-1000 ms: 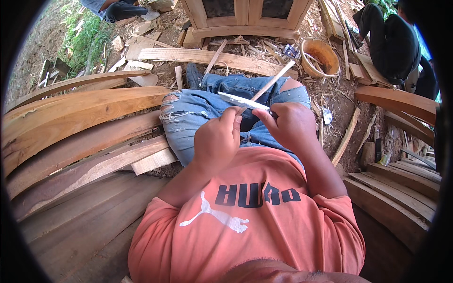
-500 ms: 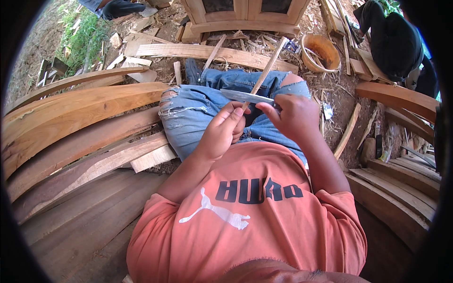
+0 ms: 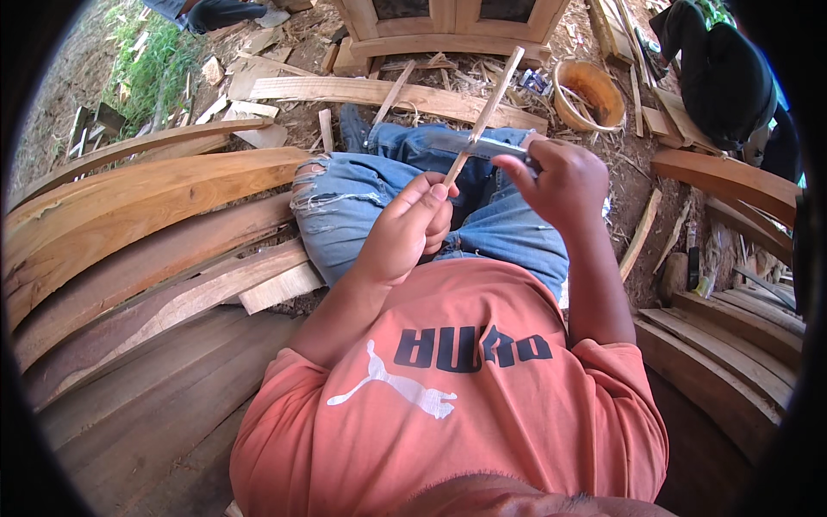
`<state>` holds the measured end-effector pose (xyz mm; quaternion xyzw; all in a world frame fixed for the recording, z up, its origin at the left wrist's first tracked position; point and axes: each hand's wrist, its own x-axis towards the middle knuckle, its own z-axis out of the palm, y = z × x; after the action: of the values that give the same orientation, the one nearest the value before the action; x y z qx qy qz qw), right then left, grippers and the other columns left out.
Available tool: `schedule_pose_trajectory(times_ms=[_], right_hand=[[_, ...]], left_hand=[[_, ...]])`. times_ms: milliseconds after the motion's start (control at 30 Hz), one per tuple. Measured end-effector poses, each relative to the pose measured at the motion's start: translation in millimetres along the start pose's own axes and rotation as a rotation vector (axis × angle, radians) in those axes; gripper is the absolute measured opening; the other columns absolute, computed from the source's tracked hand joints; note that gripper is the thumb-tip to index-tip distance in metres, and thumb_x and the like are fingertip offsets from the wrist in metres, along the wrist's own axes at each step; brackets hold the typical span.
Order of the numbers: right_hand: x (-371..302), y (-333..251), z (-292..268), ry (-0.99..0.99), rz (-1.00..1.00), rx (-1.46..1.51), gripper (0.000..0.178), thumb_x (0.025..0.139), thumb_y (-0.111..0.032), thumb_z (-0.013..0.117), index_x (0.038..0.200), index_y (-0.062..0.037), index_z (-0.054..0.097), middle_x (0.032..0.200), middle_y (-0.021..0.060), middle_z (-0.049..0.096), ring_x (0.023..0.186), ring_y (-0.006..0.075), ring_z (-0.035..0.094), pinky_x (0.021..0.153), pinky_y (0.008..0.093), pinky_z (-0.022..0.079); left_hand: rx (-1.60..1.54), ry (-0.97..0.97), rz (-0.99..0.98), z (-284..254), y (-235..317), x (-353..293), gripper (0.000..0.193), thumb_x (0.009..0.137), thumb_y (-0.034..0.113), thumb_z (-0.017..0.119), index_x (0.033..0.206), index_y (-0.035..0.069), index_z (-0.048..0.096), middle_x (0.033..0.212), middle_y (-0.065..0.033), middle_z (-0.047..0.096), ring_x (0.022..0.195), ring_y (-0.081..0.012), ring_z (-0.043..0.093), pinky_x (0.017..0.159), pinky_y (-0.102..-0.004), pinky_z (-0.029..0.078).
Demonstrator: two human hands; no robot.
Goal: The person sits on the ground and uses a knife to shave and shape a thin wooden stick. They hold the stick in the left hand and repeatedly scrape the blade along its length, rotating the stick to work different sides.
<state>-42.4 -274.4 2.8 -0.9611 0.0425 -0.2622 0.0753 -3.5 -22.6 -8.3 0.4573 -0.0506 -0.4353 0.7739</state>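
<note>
My left hand [image 3: 412, 226] is closed round the lower end of a thin wooden stick [image 3: 494, 99], which slants up and away to the right over my lap. In my right hand [image 3: 564, 181] is a knife [image 3: 461, 144] with a wide grey blade. Its blade lies across the stick, a little beyond my left fingers, and touches it or nearly so. My right thumb stretches along toward the blade; the handle is mostly hidden in the fist. Both hands are above my legs in torn blue jeans [image 3: 345, 198].
Long wooden boards [image 3: 155, 185] are stacked at my left, and more planks [image 3: 715, 353] lie at my right. Ahead are a wooden cabinet [image 3: 448, 43], a plank [image 3: 388, 96] on the shaving-strewn ground and an orange-brown bucket [image 3: 564, 108]. People in dark clothes [image 3: 728, 82] are at the far right and far left.
The knife has slid outward along the stick, away from my body, with my right hand moving forward and slightly right. My left hand keeps its hold, and the stick's tip has risen a little.
</note>
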Motion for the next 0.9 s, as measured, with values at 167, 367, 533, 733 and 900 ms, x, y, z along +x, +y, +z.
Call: schedule_pose_trajectory(times_ms=[167,367,533,733,900], right_hand=[[28.3,74.0,-18.8,-0.111,0.612,-0.142,0.063,0.099,-0.071,0.057,0.085,-0.0141,0.081,0.074,0.0133,0.073,0.072,0.0354,0.073,0.068,0.0490,0.055],[12.5,65.5,-20.2,-0.127,0.498,0.065,0.057,0.098,-0.064,0.066,0.085,-0.0095,0.080,0.070,0.0133,0.070,0.065,0.0344,0.068,0.063,0.0451,0.052],[-15.3,-18.6,-12.1,-0.178,0.048,0.211,0.062,0.091,-0.063,0.073,0.063,-0.0081,0.063,0.056,0.0116,0.058,0.054,0.0338,0.060,0.052,0.0445,0.046],[-11.1,-21.7,-10.8,-0.242,0.095,0.156,0.065,0.090,-0.066,0.073,0.060,-0.0096,0.061,0.055,0.0113,0.057,0.054,0.0344,0.060,0.051,0.0442,0.046],[0.3,19.0,3.4,-0.132,0.128,0.026,0.067,0.094,-0.069,0.067,0.066,-0.0084,0.070,0.060,0.0132,0.063,0.061,0.0336,0.066,0.057,0.0476,0.050]], left_hand=[[-0.020,-0.039,-0.070,-8.5,-5.2,-16.4,0.022,0.117,0.028,0.046,0.123,0.008,0.054,0.070,0.0065,0.034,0.056,-0.0047,0.028,0.051,-0.0225,0.023],[-0.041,0.038,-0.094,-1.7,-3.5,-19.5,0.021,0.116,0.025,0.046,0.124,0.008,0.054,0.073,0.0044,0.038,0.056,-0.0045,0.029,0.051,-0.0213,0.027],[-0.106,-0.017,-0.069,-5.5,-7.0,-17.0,0.021,0.116,0.025,0.046,0.125,0.007,0.053,0.071,0.0046,0.036,0.056,-0.0048,0.029,0.051,-0.0212,0.026],[-0.011,-0.034,-0.053,-0.4,-5.6,-21.1,0.020,0.116,0.025,0.045,0.125,0.008,0.052,0.071,0.0063,0.034,0.056,-0.0041,0.027,0.052,-0.0216,0.024],[0.012,-0.005,-0.073,3.0,-6.5,-23.6,0.019,0.117,0.024,0.044,0.126,0.008,0.051,0.071,0.0067,0.034,0.056,-0.0037,0.026,0.052,-0.0214,0.023]])
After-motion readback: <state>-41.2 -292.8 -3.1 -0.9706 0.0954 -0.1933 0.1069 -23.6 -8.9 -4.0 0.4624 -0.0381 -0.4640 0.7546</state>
